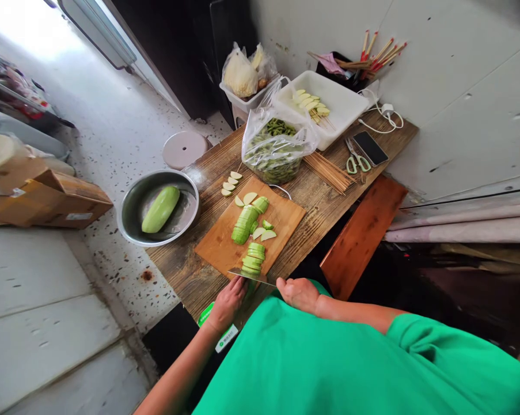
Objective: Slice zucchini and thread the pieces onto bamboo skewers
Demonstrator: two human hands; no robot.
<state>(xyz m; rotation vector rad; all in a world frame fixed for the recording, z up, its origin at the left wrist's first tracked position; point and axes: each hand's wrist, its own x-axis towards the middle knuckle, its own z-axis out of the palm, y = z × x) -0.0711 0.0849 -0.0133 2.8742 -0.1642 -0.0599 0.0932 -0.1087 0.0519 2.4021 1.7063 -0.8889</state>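
Observation:
My right hand (300, 294) is closed round the handle of a kitchen knife (253, 277), whose blade lies across the near edge of the wooden cutting board (214, 245). Fingers bent together, my left hand (228, 301) grips the end of a pale green zucchini beside the blade; much of that piece is hidden. Just beyond the knife stands a short row of zucchini slices (254, 256). Farther up the board lies a longer row of slices (245, 223), with a few loose half-slices (264, 234) at its right.
A metal basin (125, 222) with a whole zucchini (160, 209) stands left. Behind the board are a plastic bag of green vegetables (274, 150), wooden skewers (329, 172), scissors (357, 158), a phone (371, 148) and a white tray (346, 106) holding skewered slices.

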